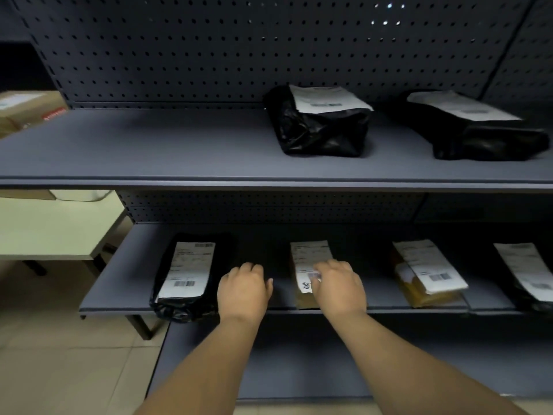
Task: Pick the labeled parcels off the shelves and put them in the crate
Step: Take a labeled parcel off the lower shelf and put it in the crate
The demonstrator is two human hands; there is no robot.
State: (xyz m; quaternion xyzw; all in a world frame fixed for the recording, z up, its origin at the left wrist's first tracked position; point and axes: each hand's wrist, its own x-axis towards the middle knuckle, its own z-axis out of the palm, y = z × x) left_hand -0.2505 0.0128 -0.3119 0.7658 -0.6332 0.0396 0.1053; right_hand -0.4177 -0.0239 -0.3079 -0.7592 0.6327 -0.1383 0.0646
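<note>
- Presently the right hand (339,290) lies on top of the brown parcel (305,298), fingers curled down over its white label (308,259); whether they actually pinch the wrapper or only press on it cannot be told, since the fingertips are hidden.
- Left hand (244,290) hovers or rests just beside it on the bare lower shelf (119,289), fingers loosely bent, holding nothing.
- Brown parcel: flat, thin, paper or card envelope by its look, lying at the shelf's front edge. Judged light and fairly stiff; should slide forward easily. Best hold judged to be the near short edge, thumb under, fingers on top, once it overhangs the lip. The label is slick; press on it rather than pull at it.
- Black bag parcel (185,280), left of the left hand: soft, crinkled plastic film with a long label. Judged limp and slippery; gather a fold of slack film at the near end or scoop from beneath.
- Yellow-brown parcel (425,274) to the right, and a dark parcel (526,277) at the frame's edge, both labelled, both flat.
- Upper shelf (149,151) carries two bulkier black bags (320,127) (478,127), labels upward; judged heavier, two-handed lifts.
- Crate not in view.
- Pale surface (45,232) stands left of the shelving.
</note>
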